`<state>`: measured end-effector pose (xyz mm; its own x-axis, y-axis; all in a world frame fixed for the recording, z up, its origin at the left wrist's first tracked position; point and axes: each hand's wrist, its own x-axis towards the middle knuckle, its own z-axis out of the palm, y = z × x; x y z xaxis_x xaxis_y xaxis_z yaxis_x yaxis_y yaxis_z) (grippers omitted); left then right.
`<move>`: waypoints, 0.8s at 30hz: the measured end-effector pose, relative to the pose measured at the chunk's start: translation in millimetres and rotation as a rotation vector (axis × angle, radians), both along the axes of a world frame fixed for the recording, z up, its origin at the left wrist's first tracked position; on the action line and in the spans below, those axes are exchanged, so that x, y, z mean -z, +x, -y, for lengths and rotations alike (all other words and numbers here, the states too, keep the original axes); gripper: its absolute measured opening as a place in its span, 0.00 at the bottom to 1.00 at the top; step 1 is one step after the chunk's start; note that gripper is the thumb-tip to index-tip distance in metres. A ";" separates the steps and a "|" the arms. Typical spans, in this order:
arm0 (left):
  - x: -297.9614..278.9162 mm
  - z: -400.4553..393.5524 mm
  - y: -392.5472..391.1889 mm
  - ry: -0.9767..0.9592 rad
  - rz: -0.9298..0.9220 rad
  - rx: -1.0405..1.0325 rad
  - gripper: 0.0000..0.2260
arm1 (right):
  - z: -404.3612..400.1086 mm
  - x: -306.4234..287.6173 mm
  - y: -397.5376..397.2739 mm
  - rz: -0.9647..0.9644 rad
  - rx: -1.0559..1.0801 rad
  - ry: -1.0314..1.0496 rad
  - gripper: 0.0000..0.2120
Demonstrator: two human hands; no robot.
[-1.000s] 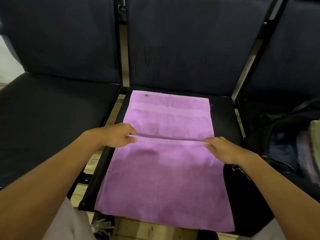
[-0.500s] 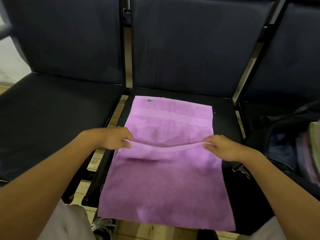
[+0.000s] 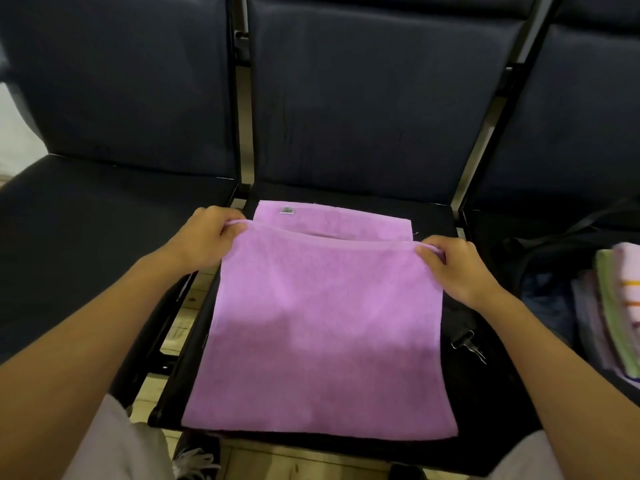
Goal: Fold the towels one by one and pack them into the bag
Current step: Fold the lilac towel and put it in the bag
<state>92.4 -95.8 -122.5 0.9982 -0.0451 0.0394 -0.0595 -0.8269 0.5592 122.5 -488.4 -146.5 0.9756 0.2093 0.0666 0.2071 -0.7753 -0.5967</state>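
Head view shows our left hand (image 3: 204,237) and right hand (image 3: 450,268) pinching the towel (image 3: 322,323) corners, now carried from mid-seat almost to the far edge on the chair (image 3: 429,216), nearly closing this fold, bag (image 3: 554,258) beside.

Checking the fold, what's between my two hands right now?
In the head view, the lifted edge of the purple towel stretches between the left hand and right hand, each pinching a corner.

Towel (image 3: 322,323) plain lilac; seats (image 3: 363,98) dark navy; folded towels (image 3: 616,306) in the bag green, perhaps orange-striped pink.
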 end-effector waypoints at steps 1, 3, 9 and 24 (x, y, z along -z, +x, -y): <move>2.9 0.6 4.6 0.024 0.013 -0.009 0.09 | -0.4 2.4 2.4 0.017 0.010 -0.015 0.09; 6.2 4.0 10.3 0.073 0.016 -0.030 0.10 | -0.5 7.8 5.7 0.030 0.023 -0.057 0.09; 12.7 17.4 23.3 0.166 -0.028 -0.057 0.08 | 2.5 17.0 11.0 -0.063 0.104 -0.169 0.10; 30.4 14.6 13.6 0.400 -0.803 0.303 0.07 | -8.4 29.8 -8.8 -0.604 -0.218 -0.438 0.10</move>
